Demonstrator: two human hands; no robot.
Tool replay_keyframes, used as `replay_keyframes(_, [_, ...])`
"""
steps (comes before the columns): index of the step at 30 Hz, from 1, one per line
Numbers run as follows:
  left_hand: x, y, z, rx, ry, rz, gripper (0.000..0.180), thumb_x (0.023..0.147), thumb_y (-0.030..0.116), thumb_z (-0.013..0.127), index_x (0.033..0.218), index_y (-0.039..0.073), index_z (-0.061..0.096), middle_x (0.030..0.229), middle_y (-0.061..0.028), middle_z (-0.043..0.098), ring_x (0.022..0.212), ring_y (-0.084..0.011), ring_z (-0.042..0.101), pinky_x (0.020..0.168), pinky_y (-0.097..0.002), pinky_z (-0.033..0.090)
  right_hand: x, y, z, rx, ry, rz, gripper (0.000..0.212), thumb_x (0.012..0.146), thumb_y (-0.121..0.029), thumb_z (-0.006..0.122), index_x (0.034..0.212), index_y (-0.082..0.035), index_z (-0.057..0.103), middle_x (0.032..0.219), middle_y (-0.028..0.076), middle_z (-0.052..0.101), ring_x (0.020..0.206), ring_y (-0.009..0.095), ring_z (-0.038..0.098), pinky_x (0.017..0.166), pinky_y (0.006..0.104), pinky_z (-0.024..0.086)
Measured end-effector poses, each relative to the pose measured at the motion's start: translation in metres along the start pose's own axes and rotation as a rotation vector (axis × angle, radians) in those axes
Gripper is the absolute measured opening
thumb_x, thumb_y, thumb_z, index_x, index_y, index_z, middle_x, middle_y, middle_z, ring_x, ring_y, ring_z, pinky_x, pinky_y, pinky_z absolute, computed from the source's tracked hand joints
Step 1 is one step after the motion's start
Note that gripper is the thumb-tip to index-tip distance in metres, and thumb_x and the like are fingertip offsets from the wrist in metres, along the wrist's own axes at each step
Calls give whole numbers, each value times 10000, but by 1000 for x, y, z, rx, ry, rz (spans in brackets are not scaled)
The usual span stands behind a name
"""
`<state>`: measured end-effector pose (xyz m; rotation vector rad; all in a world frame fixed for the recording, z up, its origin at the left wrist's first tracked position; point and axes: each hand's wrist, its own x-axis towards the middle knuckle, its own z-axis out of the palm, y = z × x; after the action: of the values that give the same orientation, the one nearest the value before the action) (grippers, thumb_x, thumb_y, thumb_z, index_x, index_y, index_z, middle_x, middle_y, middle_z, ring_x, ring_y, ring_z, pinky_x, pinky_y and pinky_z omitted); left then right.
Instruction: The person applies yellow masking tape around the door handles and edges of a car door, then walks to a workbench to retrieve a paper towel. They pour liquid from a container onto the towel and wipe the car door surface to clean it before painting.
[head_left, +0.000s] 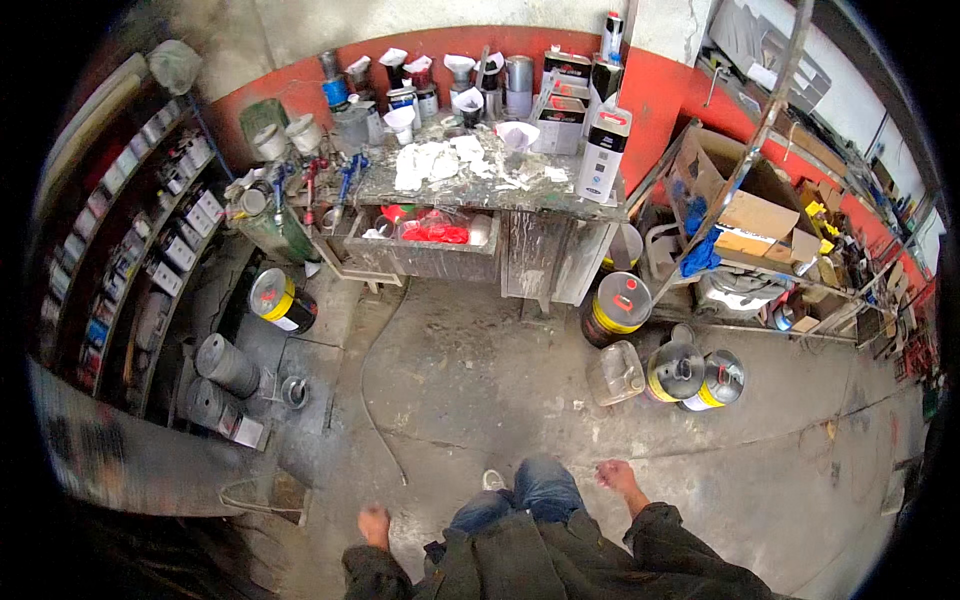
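My left hand [374, 525] hangs low beside my left leg, its fingers curled in and nothing showing in them. To the right of my legs, my right hand [617, 475] is held out over the floor, fingers loosely bent and a little apart, holding nothing. Neither hand touches anything. Ahead of me stands a stained workbench [400, 190] with an open drawer [440, 247] that contains something red. White paper [425, 168] litters the bench top. Spray guns [348, 180] hang at its left end, and a rectangular metal can [605, 155] stands at its right.
Shelves of cans [130, 240] line the left side. A hose [366, 380] snakes across the concrete floor. Drums [618, 305], a clear plastic jug [616, 373] and a rack with a cardboard box [750, 205] occupy the right. Another drum [283, 300] sits left of the bench.
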<state>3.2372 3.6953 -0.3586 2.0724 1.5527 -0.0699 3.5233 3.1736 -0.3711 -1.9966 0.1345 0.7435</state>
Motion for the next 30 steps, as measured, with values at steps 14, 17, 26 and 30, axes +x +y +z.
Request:
replay_keyframes(14, [258, 569, 17, -646, -355, 637, 202, 926, 134, 611, 1060, 0, 681, 877, -120, 735, 794, -174, 709, 732, -320, 550, 234, -69, -3, 27, 107, 81, 210, 968, -185, 569, 942, -1, 665, 803, 91, 682, 639, 173, 628, 577, 277, 482])
replay_keyframes(17, [295, 612, 52, -453, -387, 647, 212, 914, 121, 606, 1076, 14, 693, 933, -154, 734, 836, -239, 719, 777, -358, 554, 258, -203, -8, 293, 153, 123, 249, 985, -223, 564, 1010, 8, 653, 835, 97, 702, 658, 159, 648, 594, 276, 506])
replay_keyframes(26, [377, 684, 179, 49, -389, 731, 452, 822, 122, 636, 1237, -49, 577, 1242, -284, 595, 1185, -400, 562, 990, -445, 457, 220, -286, 22, 385, 340, 278, 284, 981, -246, 607, 1064, 21, 650, 855, 119, 711, 670, 160, 664, 600, 285, 533])
replay_keyframes(30, [366, 711, 189, 320, -276, 703, 538, 757, 150, 710, 1220, -72, 548, 1323, -245, 516, 1255, -408, 451, 1062, -469, 380, 143, -267, 62, 470, 479, 497, 294, 985, -212, 593, 1006, 72, 668, 788, 143, 709, 647, 175, 667, 586, 299, 543])
